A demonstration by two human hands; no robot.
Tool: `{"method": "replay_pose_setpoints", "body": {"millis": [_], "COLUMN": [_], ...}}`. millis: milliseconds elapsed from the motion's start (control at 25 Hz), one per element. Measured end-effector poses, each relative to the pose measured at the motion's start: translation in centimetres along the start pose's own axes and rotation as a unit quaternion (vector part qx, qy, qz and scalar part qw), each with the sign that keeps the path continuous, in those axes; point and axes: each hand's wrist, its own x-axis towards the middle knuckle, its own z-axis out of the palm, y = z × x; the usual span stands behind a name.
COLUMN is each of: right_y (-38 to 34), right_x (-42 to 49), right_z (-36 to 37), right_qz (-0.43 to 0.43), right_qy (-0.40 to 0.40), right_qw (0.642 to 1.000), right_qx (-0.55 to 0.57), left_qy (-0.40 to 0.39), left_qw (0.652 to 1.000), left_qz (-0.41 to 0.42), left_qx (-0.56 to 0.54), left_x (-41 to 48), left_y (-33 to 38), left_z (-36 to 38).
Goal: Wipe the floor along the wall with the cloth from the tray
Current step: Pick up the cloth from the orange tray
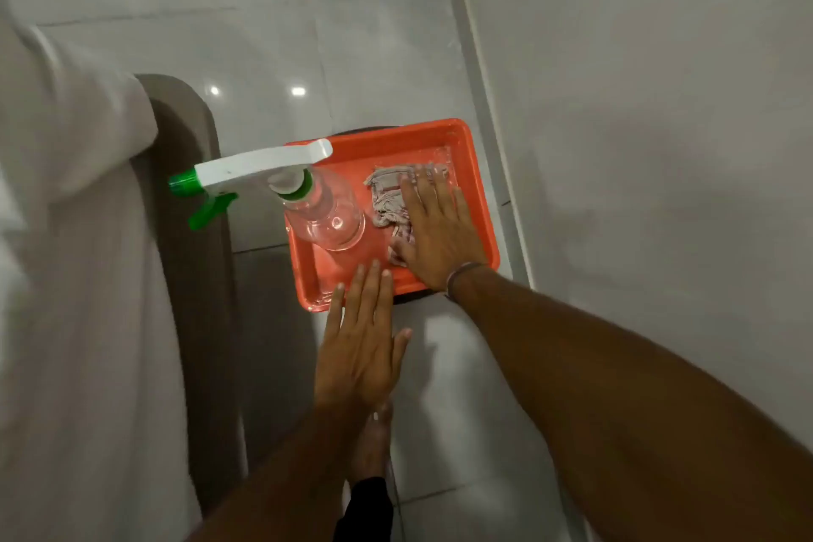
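Observation:
An orange tray (pixel 477 172) rests on a dark stool above the pale tiled floor (pixel 387 57). A crumpled grey-pink cloth (pixel 386 200) lies in the tray's right half. My right hand (pixel 437 229) lies flat on the cloth's right side, fingers spread and not closed around it. Over the tray's near edge hovers my left hand (pixel 360 343), flat, fingers apart and holding nothing. The wall (pixel 638 123) runs along the right, meeting the floor at a pale skirting strip.
A clear spray bottle (pixel 325 207) with a white and green trigger head stands in the tray's left half. A bed with white sheet (pixel 75 233) and brown frame fills the left. My foot (pixel 374 444) is below the left hand. A doorway step lies far ahead.

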Motion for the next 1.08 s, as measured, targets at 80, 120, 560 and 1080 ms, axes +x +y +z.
{"method": "replay_pose_setpoints", "body": {"millis": [80,120,560,1080], "right_y": [0.7,1.2,2.0,-0.7], "right_x": [1.7,2.2,3.8,-10.0], "right_z": [1.5,2.2,3.6,-5.3], "right_qz": [-0.004,-0.006,-0.021,-0.007], "right_qy": [-0.029,-0.044,-0.033,0.189], "right_qw": [1.0,0.999,0.999,0.961], "right_qx": [-0.005,-0.011,0.028,0.2], "left_qy": [-0.008,-0.005,0.014,0.012], "left_qw": [1.0,1.0,0.999,0.997], "left_qz": [-0.006,-0.002,0.01,0.0], "left_qx": [0.0,0.013,0.029,0.073], "left_x": [0.3,0.3,0.0,-5.8], "left_y": [-0.6,-1.0,-1.3,2.6], "left_z": [0.9,1.4,3.1,0.4]}}
